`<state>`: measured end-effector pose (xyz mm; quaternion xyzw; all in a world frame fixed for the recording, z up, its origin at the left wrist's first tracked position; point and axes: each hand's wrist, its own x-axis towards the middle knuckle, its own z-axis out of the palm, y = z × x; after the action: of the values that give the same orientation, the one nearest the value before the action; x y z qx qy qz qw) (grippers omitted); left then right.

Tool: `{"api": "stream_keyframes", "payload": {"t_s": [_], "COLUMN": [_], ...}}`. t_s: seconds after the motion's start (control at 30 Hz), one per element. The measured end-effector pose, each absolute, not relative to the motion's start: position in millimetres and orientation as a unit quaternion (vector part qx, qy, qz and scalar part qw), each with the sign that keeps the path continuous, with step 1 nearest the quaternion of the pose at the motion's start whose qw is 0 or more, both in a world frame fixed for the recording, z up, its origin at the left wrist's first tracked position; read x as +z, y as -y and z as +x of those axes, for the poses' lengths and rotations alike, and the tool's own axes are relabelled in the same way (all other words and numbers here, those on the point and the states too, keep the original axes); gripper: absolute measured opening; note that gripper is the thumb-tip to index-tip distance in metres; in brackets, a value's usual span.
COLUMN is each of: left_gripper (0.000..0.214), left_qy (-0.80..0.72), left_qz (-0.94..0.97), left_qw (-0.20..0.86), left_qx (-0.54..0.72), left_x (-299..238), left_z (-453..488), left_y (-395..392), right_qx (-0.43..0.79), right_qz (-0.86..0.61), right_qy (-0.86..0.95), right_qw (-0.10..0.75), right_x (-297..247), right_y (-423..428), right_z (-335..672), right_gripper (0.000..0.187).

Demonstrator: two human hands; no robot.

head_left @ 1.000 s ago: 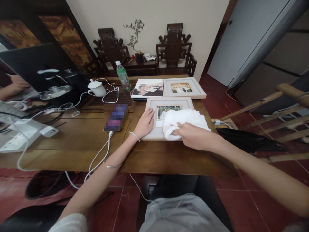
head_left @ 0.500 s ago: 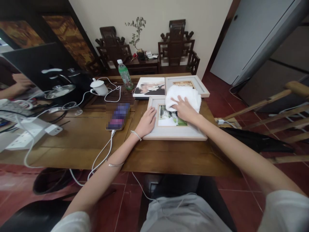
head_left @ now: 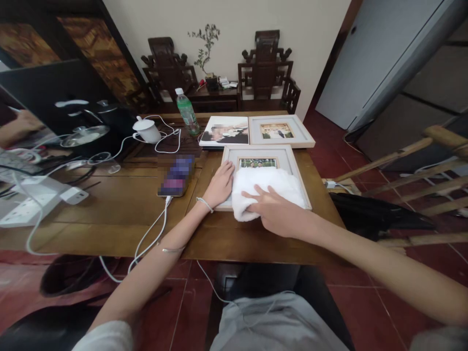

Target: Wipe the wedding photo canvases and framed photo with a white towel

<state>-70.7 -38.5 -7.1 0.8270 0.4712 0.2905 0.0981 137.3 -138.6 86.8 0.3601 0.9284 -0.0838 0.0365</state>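
Observation:
On the wooden table, a pale-edged picture frame (head_left: 288,155) lies face up in front of me. A folded white towel (head_left: 266,179) covers its lower part and hangs slightly past the near edge. My right hand (head_left: 272,207) presses on this towel with spread fingers, the thumb tucked into a fold at the left. At the frame's left side, my left hand (head_left: 220,184) rests along the edge, fingers stretched out and close together. The top of a photo shows above the towel; the rest is hidden.
Behind lie another framed photo (head_left: 309,136) and a photo panel (head_left: 223,130). Left of my hands are a phone (head_left: 177,175) with a cable, a green bottle (head_left: 187,113), a lidded white cup (head_left: 146,130) and a power strip (head_left: 32,200). Another person's hand (head_left: 22,127) shows at far left.
My right hand has drawn the towel toward me, from the frame's upper right to its lower part. The upper photo is uncovered. My left hand stays at the frame's left edge.

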Motion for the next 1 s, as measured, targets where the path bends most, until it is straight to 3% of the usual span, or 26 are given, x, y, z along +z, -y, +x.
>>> {"api": "stream_keyframes", "payload": {"t_s": [0.23,0.5,0.87,1.0], "left_gripper": [0.053,0.051,0.059,0.059], "left_qy": [-0.477,-0.47,-0.444,-0.451], "left_qz": [0.762,0.777,0.794,0.792], "left_qw": [0.164,0.157,0.148,0.132], "left_qx": [0.406,0.388,0.388,0.389], "left_x": [1,-3,-14,-16], "left_z": [-67,-70,-77,-76], "left_y": [47,46,39,39], "right_qx": [0.007,0.129,0.198,0.206], "right_qz": [0.413,0.459,0.57,0.544], "right_qy": [-0.91,-0.878,-0.796,-0.811], "right_qw": [0.02,-0.035,0.034,0.063], "right_x": [60,50,60,64], "right_y": [75,7,-5,16], "right_z": [109,102,195,215], "right_gripper": [0.053,0.04,0.046,0.044]}}
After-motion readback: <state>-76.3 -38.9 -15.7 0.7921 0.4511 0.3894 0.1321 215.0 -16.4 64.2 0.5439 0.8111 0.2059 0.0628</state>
